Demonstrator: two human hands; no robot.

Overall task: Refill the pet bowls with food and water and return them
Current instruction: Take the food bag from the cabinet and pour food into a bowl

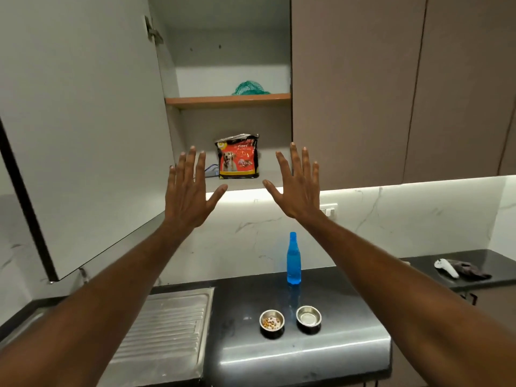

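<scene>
Both hands are hovering spread wide and holding nothing, the left hand (187,191) and right hand (296,185) flanking the food bag (237,156), which is standing upright on the open cupboard's lower shelf (245,182). The bag is looking soft, crinkly and light, so gripping its two sides seems wisest. Down on the counter (335,291), the food bowl (272,322) and water bowl (308,318) are sitting near the blue bottle (293,261).

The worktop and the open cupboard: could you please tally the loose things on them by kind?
Steel bowls: 2, one with kibble, one without
Blue bottle: 1
Puppy food bag: 1
Green net bundle: 1
White handheld device: 1
Dark cloth: 1
Total: 7
</scene>
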